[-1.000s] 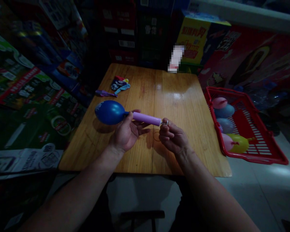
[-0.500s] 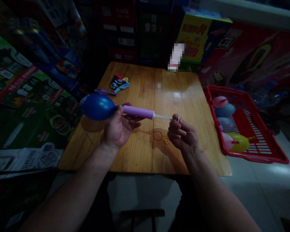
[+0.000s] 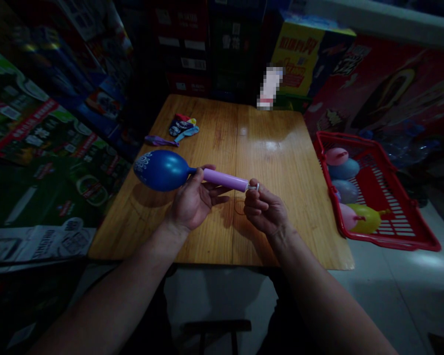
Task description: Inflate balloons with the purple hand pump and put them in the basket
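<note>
A blue balloon point(image 3: 163, 170) with a white pattern at its far end is inflated and sits on the nozzle end of a purple hand pump point(image 3: 225, 179). My left hand point(image 3: 192, 199) is closed around that joint, thumb pressing on the balloon's neck and fingers under the pump body. At the other end, my right hand point(image 3: 264, 207) grips the pump's white handle point(image 3: 254, 187), and only a short bit of the rod shows. A rubber band point(image 3: 239, 207) lies on the table below the pump, partly hidden by my right hand.
On the wooden table point(image 3: 210, 241), several flat balloons point(image 3: 183, 127) and a purple one point(image 3: 161, 141) lie at the back left. A red basket point(image 3: 410, 241) holding several inflated balloons stands to the right. Stacked boxes point(image 3: 237, 54) line the back and left.
My right hand has pushed the handle in, so the rod is nearly all inside the pump. My left hand, the pump and the balloon have shifted slightly right and down.
</note>
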Demonstrator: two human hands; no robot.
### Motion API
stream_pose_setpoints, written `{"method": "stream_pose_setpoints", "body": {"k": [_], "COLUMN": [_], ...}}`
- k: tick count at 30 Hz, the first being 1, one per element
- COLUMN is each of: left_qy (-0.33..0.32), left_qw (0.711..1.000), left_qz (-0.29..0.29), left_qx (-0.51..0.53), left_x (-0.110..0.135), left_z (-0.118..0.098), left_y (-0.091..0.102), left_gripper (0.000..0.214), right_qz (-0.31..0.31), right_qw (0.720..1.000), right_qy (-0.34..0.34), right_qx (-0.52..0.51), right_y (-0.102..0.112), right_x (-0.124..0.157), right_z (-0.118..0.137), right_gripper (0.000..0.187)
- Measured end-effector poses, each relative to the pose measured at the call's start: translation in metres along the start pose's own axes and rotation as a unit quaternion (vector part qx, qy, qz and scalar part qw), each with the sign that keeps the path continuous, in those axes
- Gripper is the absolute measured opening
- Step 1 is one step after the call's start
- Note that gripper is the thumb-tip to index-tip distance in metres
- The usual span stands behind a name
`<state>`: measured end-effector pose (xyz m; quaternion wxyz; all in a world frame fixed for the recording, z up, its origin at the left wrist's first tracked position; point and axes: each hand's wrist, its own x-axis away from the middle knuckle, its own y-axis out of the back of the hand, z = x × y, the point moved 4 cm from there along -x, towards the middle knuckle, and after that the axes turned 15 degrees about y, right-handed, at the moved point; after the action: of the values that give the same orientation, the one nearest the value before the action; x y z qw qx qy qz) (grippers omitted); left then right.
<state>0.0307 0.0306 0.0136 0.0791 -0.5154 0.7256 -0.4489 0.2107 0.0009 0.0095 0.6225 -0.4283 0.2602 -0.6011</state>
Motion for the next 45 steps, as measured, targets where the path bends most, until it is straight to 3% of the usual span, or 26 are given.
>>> {"method": "stream_pose_setpoints", "body": {"k": [8, 13, 18, 23, 28, 33, 37, 45], "left_qy": [-0.048, -0.018, -0.030, -0.021, -0.051, -0.003, -0.005, -0.029], "left_qw": [0.997, 0.999, 0.999, 0.999, 0.996, 1.000, 1.000, 0.998], "left_qz": [-0.058, -0.029, -0.043, -0.041, -0.072, -0.028, -0.030, -0.057], "left_qx": [0.000, -0.015, -0.001, 0.000, 0.001, -0.005, 0.001, 0.000], "left_x": [0.005, 0.002, -0.003, -0.002, 0.003, 0.004, 0.003, 0.001], "left_z": [-0.018, -0.002, 0.002, -0.008, -0.025, -0.007, 0.002, -0.015], "left_y": [0.008, 0.005, 0.006, 0.006, 0.012, 0.005, 0.002, 0.009], "left_gripper": [0.033, 0.036, 0.033, 0.031, 0.038, 0.036, 0.033, 0.030], "right_qz": [0.016, -0.009, 0.011, 0.028, 0.004, -0.016, -0.007, 0.000], "right_qw": [1.000, 1.000, 1.000, 1.000, 0.997, 0.999, 0.999, 0.999], "right_qy": [0.024, 0.005, -0.004, 0.001, 0.055, 0.029, 0.002, 0.013], "right_qx": [0.010, 0.024, 0.002, 0.001, 0.050, 0.040, 0.032, 0.045], "right_y": [-0.005, -0.003, -0.004, -0.006, -0.006, -0.005, -0.007, -0.006], "right_x": [0.002, 0.002, -0.001, 0.000, 0.004, 0.005, 0.004, 0.000], "right_z": [0.019, 0.003, -0.010, 0.002, 0.025, 0.010, -0.006, 0.012], "right_gripper": [0.016, 0.013, 0.006, 0.007, 0.013, 0.011, 0.009, 0.015]}}
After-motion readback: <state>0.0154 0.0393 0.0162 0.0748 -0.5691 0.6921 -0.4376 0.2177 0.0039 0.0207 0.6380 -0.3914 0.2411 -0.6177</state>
